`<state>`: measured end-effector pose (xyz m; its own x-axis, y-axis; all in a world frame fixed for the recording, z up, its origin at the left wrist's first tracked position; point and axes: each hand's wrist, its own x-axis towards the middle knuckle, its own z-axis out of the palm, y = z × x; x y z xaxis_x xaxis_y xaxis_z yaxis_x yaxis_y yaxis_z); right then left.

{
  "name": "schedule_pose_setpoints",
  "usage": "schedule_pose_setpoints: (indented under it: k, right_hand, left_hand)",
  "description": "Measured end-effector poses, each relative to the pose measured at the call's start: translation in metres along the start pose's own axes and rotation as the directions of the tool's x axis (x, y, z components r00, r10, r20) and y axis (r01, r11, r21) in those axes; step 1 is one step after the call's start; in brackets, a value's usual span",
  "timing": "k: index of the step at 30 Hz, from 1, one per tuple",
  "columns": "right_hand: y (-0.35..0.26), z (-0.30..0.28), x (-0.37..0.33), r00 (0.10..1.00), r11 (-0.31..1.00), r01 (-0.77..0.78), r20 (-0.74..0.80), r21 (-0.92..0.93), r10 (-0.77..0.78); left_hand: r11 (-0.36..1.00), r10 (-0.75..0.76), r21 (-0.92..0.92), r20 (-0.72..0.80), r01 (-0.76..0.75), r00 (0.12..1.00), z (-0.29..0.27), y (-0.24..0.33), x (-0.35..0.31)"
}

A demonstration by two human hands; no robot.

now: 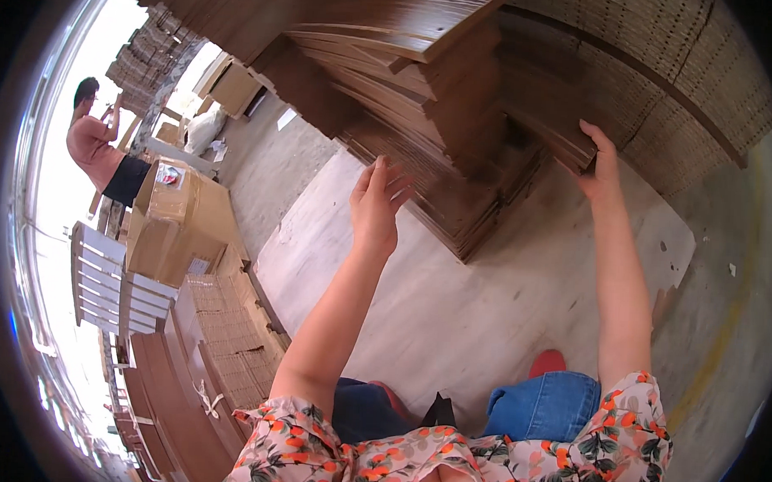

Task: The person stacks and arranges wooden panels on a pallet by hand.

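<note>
Fingers of the left hand (pixel 375 208) are loosely spread and slightly curled, just beside a dark-brown stack of flat, wood-grained boards (pixel 462 125) toward the far edge of a pale, smooth floor sheet (pixel 468 320); contact cannot be told. Farther right, the right hand (pixel 603 170) grips the end of a flat, dark-brown board (pixel 553 128) near that edge.

From here I record the stacked panels (pixel 458 112) as dark brown with streaky grain. The shirt (pixel 565 455) reads pale with an orange and dark-green leafy print; jeans (pixel 543 405), blue. I note a tan carton (pixel 204 209), whitish slatted rack (pixel 104 269), yellow floor line (pixel 713 365).
</note>
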<state>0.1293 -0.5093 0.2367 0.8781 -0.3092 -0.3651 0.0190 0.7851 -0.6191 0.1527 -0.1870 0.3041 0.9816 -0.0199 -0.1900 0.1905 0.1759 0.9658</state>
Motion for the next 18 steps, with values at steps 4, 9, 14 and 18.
schedule_pose_setpoints:
  k: [4, 9, 14, 18]
  right_hand:
    - [0.002, 0.009, -0.004, 0.998, 0.998, 0.060, -0.038, 0.004, -0.059]
    - [-0.019, 0.015, 0.007, 0.999, 0.995, 0.019, -0.046, -0.098, -0.024]
    - [-0.079, 0.044, 0.036, 0.624, 0.131, 0.365, 0.138, -0.922, -0.769]
    - [-0.101, 0.161, 0.007, 0.757, 0.701, 0.579, 0.593, -0.416, -0.274]
  left_hand:
    - [0.988, 0.139, 0.062, 0.004, -0.139, 0.990, 0.003, 0.020, -0.004]
    - [0.961, 0.256, 0.110, 0.002, -0.255, 0.967, 0.019, 0.057, -0.002]
    - [0.975, 0.145, -0.165, -0.031, -0.148, 0.989, -0.007, 0.125, 0.072]
    - [0.929, 0.370, 0.021, 0.026, -0.370, 0.929, 0.081, 0.111, 0.012]
